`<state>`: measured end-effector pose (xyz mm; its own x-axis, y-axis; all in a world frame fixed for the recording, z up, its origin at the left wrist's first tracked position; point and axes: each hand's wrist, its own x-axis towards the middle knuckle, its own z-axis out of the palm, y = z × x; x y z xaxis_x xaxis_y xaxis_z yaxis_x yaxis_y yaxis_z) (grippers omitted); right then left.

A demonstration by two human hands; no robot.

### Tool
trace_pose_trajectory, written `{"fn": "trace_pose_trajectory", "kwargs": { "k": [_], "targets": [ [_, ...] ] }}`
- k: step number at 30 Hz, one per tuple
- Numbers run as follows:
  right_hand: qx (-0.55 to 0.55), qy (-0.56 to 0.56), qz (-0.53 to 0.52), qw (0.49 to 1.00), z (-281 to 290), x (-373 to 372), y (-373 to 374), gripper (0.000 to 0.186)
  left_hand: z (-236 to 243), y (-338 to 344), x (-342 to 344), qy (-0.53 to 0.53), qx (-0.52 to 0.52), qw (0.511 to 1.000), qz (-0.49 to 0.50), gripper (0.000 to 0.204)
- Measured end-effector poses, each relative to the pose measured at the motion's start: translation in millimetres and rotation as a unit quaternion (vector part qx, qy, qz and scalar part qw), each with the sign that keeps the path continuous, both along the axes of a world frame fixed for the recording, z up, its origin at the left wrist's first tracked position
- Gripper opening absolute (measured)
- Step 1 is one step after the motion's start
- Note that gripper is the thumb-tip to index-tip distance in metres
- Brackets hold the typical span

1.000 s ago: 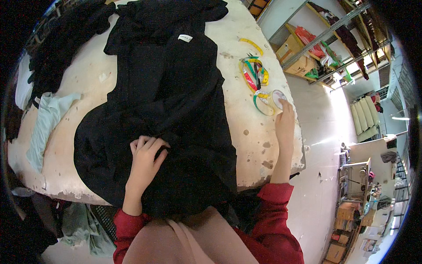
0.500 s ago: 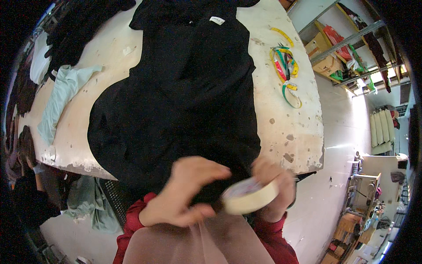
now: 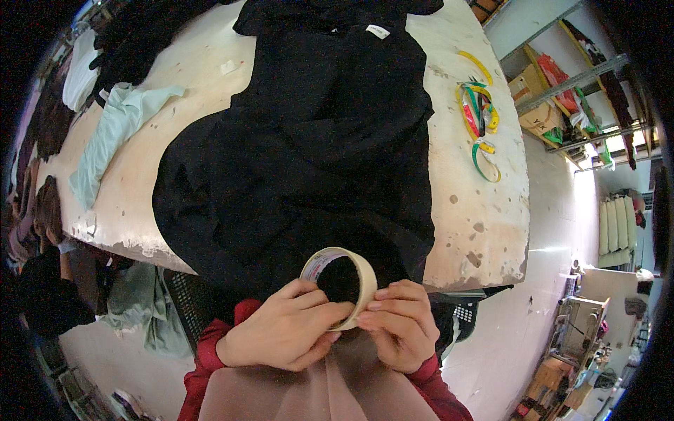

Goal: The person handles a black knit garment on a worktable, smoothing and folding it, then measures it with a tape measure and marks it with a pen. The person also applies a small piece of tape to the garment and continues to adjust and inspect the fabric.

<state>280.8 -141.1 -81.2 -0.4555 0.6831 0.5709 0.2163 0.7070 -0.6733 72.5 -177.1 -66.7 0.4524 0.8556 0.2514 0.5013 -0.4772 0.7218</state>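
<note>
Upright between my hands, at the table's near edge, is a roll of cream-coloured masking tape (image 3: pixel 366 281) with its round opening showing. My left hand (image 3: pixel 284 331) is closed on the ring's lower left side, its fingers curled at the opening. At the ring's right side, my right hand (image 3: pixel 400 326) pinches the outer face with thumb and fingertips. Whether a tape end is lifted there cannot be made out. Beyond the roll a black garment (image 3: pixel 330 154) lies spread over the table, with a small white label (image 3: pixel 378 31) near its far end.
The pale, worn table (image 3: pixel 477 217) carries a coiled measuring tape (image 3: pixel 489 112) on the right and a light blue cloth (image 3: pixel 116 140) on the left. Dark fabric (image 3: pixel 144 35) is heaped at the far left. A black perforated crate (image 3: pixel 184 309) stands below the near edge.
My left hand, open and apart before, now grips the tape roll too. The roll has moved left and turned from nearly flat to upright. My view has shifted slightly.
</note>
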Motion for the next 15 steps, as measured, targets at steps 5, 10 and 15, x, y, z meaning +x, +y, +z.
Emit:
{"fn": "trace_pose_trajectory", "kwargs": {
  "k": [5, 10, 15],
  "targets": [
    [0.052, 0.001, 0.186, 0.981, -0.6, -0.2, 0.9, 0.03, -13.4, -10.5, -21.2, 0.071, 0.088, 0.993, 0.02, 0.016],
    [0.007, 0.112, 0.217, 0.97, -8.0, -3.2, -3.6, 0.027, -9.9, -11.1, -16.8, 0.047, 0.197, 0.977, 0.07, 0.021],
    [-0.125, 0.333, 0.115, 0.928, -7.7, -8.6, -1.7, 0.018, -21.0, -6.7, 23.0, -0.087, 0.296, 0.951, 0.028, 0.021]
  ]
}}
